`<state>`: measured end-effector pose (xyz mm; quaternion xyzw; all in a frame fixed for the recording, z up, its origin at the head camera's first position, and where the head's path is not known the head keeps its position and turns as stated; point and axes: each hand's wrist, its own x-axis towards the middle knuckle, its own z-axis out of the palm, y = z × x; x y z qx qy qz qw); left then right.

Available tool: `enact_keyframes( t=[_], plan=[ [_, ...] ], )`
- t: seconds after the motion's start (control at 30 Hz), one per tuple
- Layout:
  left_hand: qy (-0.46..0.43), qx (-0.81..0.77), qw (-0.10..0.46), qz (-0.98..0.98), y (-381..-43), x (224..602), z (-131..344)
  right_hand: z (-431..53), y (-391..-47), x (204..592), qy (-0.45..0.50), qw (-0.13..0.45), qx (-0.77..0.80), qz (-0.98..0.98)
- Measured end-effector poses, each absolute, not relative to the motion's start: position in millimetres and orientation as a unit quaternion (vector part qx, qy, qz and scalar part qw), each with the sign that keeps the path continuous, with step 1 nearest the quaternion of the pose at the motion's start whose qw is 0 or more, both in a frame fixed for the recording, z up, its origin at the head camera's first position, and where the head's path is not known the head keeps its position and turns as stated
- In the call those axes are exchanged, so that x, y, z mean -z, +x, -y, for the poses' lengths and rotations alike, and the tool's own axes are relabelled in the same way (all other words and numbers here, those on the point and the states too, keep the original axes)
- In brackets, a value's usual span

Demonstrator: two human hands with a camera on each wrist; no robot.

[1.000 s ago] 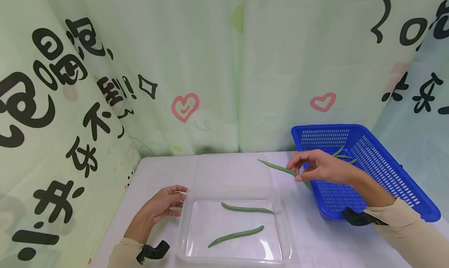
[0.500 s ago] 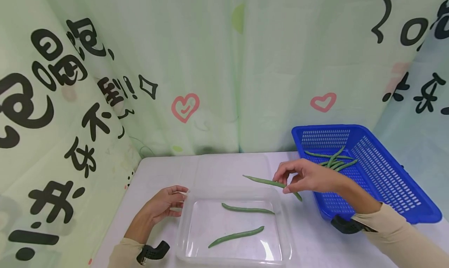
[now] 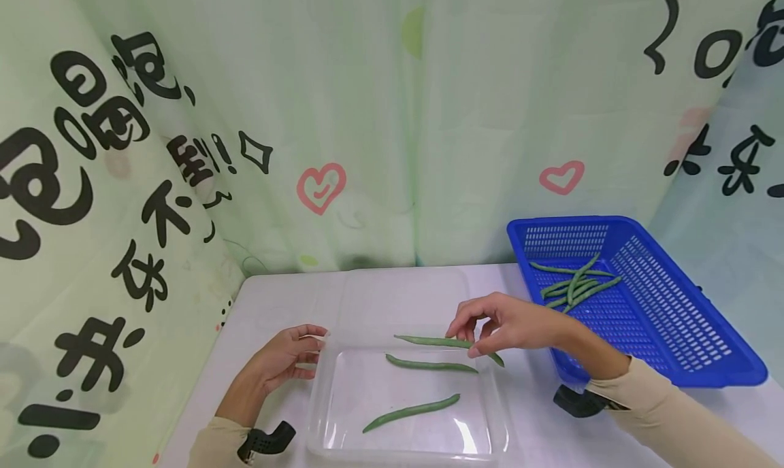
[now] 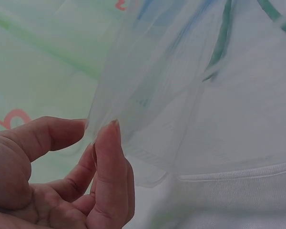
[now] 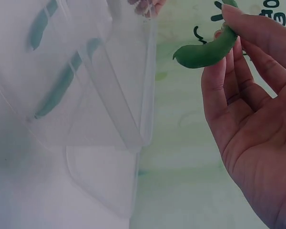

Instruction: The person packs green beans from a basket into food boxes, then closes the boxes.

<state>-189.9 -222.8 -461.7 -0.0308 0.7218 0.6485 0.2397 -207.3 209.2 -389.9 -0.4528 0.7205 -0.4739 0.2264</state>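
Note:
In the head view my right hand (image 3: 514,324) pinches a green bean (image 3: 429,341) between thumb and fingertips, above the far right rim of a clear plastic container (image 3: 321,413). The right wrist view shows this held bean (image 5: 200,55) end-on and curved, sticking out past the fingers. Two more green beans lie apart inside the container, one farther back (image 3: 429,366) and one nearer the front (image 3: 410,413). At the container's far left corner my left hand (image 3: 290,356) holds the rim with its fingertips; the left wrist view shows that hand (image 4: 81,176) at the edge of the translucent wall.
A blue perforated basket (image 3: 680,305) stands at the right, with a loose pile of green beans (image 3: 576,286) in its far left part. The white-covered table (image 3: 392,298) ends at a printed curtain (image 3: 367,114) behind and on the left.
My right hand has carried the bean left and down from the basket's edge to over the container's far right rim. The left hand and the two beans in the container stay put.

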Motion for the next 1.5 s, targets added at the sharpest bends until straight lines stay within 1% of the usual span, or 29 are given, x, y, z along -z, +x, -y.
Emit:
enact_keyframes(
  t=[0.33,0.53,0.9,1.5],
  plan=[
    [-0.029,-0.652,0.244,-0.717,-188,464,223,-188,-201,397,-0.466,0.251,0.478,-0.701],
    [-0.028,-0.651,0.243,-0.719,-188,464,223,-191,-201,395,-0.449,0.274,0.448,-0.723],
    [-0.029,-0.651,0.244,-0.719,-189,465,225,-243,-211,382,-0.4,0.219,0.436,-0.776],
    [-0.026,-0.648,0.238,-0.723,-189,463,224,-316,-238,371,-0.317,0.183,0.414,-0.833]
  ],
)
